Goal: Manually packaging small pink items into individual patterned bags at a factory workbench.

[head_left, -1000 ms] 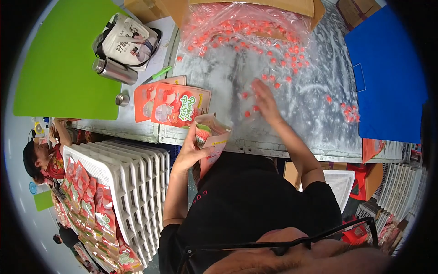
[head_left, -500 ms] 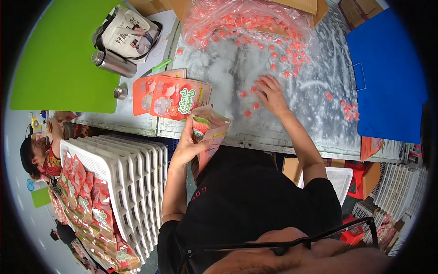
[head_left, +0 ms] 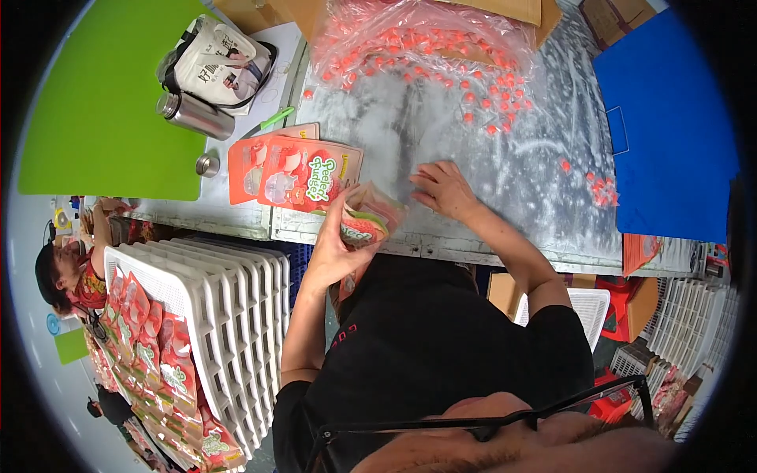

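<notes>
My left hand (head_left: 335, 251) is closed around an upright red-and-green candy pouch (head_left: 367, 219), its top turned toward the table edge. My right hand (head_left: 443, 189) rests on the metal table (head_left: 544, 158) just right of the pouch, fingers curled downward; what lies under them is hidden. Left of the pouch, flat printed pouches (head_left: 296, 175) lie overlapping on the table. Farther back, small red wrapped candies (head_left: 493, 102) spill from a large clear plastic bag (head_left: 441, 27).
A green knife (head_left: 277, 117), a steel bottle (head_left: 195, 114), its cap (head_left: 207, 164) and a white bag (head_left: 217, 63) stand at left. White trays (head_left: 229, 315) with filled pouches (head_left: 177, 363) are stacked lower left, another person (head_left: 75, 276) beyond. A blue board (head_left: 670, 126) stands at right.
My right hand has drawn back toward the pouch and table edge. The few loose candies around it no longer show. My left hand has tilted the pouch slightly.
</notes>
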{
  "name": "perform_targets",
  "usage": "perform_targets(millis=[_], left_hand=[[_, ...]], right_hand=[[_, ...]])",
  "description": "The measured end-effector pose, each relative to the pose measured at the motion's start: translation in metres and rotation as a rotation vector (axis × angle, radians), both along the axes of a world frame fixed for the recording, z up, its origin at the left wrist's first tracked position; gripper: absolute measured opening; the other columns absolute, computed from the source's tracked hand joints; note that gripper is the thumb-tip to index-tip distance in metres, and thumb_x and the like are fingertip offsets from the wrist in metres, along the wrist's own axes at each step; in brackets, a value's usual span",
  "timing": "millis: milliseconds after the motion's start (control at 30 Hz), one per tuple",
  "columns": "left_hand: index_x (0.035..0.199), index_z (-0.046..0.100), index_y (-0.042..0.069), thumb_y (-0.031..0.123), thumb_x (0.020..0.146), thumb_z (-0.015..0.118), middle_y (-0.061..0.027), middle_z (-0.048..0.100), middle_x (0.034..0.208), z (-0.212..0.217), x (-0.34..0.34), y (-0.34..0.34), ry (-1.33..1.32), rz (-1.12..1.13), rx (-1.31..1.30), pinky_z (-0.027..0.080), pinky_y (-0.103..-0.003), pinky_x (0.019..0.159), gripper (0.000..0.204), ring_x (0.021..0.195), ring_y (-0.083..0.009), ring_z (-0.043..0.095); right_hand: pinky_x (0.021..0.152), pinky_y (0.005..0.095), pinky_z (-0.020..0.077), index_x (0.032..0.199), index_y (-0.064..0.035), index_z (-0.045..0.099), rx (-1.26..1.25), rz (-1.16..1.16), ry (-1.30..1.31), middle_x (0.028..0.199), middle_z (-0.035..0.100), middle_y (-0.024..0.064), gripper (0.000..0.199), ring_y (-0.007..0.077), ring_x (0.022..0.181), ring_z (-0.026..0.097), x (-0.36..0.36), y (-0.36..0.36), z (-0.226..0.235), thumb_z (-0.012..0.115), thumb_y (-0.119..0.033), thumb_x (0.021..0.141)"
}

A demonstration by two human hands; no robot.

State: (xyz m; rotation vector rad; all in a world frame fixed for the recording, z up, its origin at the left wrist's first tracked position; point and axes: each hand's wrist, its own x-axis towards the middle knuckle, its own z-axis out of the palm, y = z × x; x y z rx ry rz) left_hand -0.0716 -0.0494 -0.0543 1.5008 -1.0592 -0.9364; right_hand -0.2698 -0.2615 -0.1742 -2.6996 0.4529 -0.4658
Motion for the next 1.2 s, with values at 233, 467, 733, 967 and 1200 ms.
perform_targets(millis=[233, 467, 733, 967, 1200], left_hand=[[0.148, 0.036, 0.003, -0.002, 0.060, 0.073, -0.0199, 0.046, 0.145, 0.006, -0.005, -0.008, -0.411, -0.043, 0.035, 0.032, -0.041, 0.115, 0.096, 0.137, -0.0326, 0.043], [0.146, 0.040, 0.007, 0.002, 0.060, 0.072, -0.0226, 0.044, 0.145, -0.003, 0.003, -0.004, -0.333, -0.005, -0.021, 0.035, -0.044, 0.114, 0.092, 0.137, -0.0390, 0.043], [0.146, 0.040, 0.006, 0.001, 0.061, 0.072, -0.0221, 0.046, 0.143, -0.005, 0.002, -0.005, -0.306, 0.020, -0.026, 0.037, -0.043, 0.112, 0.091, 0.135, -0.0384, 0.045], [0.146, 0.039, 0.003, -0.001, 0.061, 0.074, -0.0194, 0.047, 0.140, 0.002, -0.004, -0.005, -0.379, 0.019, 0.010, 0.035, -0.042, 0.113, 0.092, 0.134, -0.0357, 0.045], [0.145, 0.040, 0.006, -0.001, 0.060, 0.073, -0.0204, 0.045, 0.140, 0.001, -0.024, -0.021, -0.569, 0.016, -0.003, 0.037, -0.045, 0.112, 0.091, 0.134, -0.0404, 0.042]], right_hand=[[0.089, 0.0414, 0.0473, 0.128, -0.0113, 0.063, 0.146, -0.094, -0.288, 0.113, 0.065, 0.0085, 0.042, 0.0259, 0.099, 0.058, -0.007, -0.011, -0.009, 0.067, -0.028, 0.090], [0.110, 0.0394, 0.0382, 0.146, -0.0041, 0.048, 1.078, -0.249, -0.412, 0.142, 0.053, 0.0113, 0.055, 0.0258, 0.128, 0.051, -0.034, -0.030, 0.025, 0.042, -0.040, 0.105], [0.117, 0.0497, 0.0276, 0.144, -0.0173, 0.052, 0.010, -0.170, 0.018, 0.153, 0.042, 0.0107, 0.059, 0.0381, 0.144, 0.032, -0.016, -0.011, 0.024, 0.065, -0.035, 0.089], [0.104, 0.0483, 0.0432, 0.126, -0.0174, 0.064, -0.114, 0.040, -0.075, 0.137, 0.054, 0.0063, 0.047, 0.0369, 0.131, 0.044, -0.009, 0.015, 0.007, 0.074, -0.027, 0.081], [0.071, 0.0371, 0.0521, 0.100, -0.0083, 0.067, 0.538, -0.329, -0.388, 0.096, 0.064, 0.0051, 0.020, 0.0269, 0.079, 0.061, -0.001, -0.001, -0.001, 0.073, -0.021, 0.085]])
